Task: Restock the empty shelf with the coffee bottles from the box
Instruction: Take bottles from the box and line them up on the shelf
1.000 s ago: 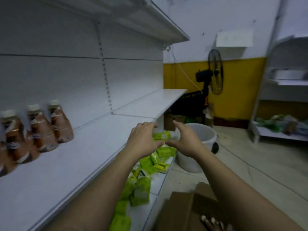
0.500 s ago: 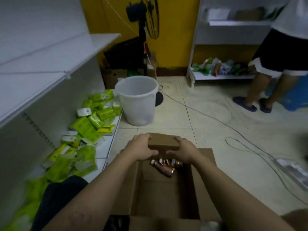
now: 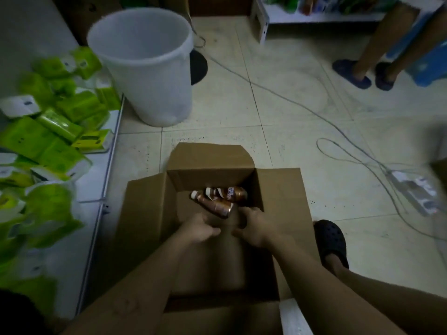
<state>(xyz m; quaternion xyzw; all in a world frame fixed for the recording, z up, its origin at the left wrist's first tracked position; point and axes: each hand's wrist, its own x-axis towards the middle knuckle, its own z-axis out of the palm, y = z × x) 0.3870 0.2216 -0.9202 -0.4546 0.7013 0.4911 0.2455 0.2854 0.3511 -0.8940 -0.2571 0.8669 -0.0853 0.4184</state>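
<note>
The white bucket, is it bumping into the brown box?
Apart. The head view shows the white bucket standing farther off, and a strip of bare floor tile lies between its base and the far flap of the cardboard box.

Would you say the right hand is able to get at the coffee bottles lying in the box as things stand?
Probably yes. The right hand is already inside the open box, just short of the coffee bottles lying at its far end. The flaps are folded out, and nothing lies between hand and bottles.
</note>
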